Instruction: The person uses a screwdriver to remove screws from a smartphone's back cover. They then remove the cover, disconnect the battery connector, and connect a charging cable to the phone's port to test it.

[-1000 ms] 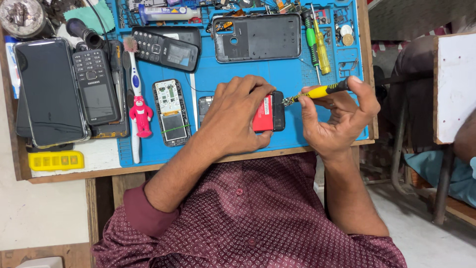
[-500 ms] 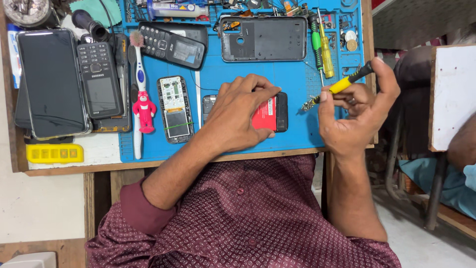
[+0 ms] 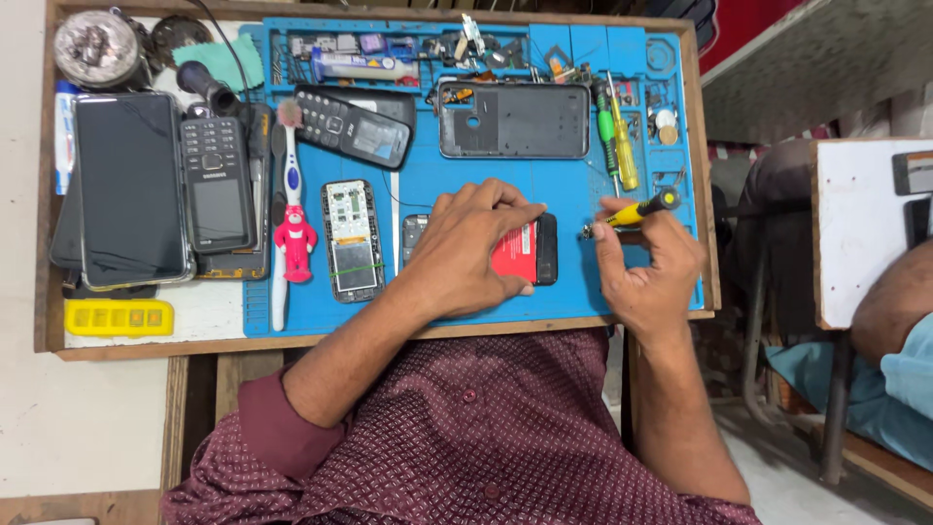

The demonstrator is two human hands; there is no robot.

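Pinning phone, screwdriver hovering.
I'm pressing left hand (image 3: 465,255) on red phone (image 3: 523,253); right hand (image 3: 646,261) fingers gripping yellow screwdriver (image 3: 632,213); tip slipping could gouge it.

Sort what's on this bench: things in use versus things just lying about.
In use: left hand pressing the red-and-black phone; right hand holding the yellow screwdriver.
Lying about: toothbrush, circuit board, back cover, large smartphone.

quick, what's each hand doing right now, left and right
Left hand: open, pressed flat on the red and black phone on the blue mat.
Right hand: closed on the yellow-handled screwdriver.
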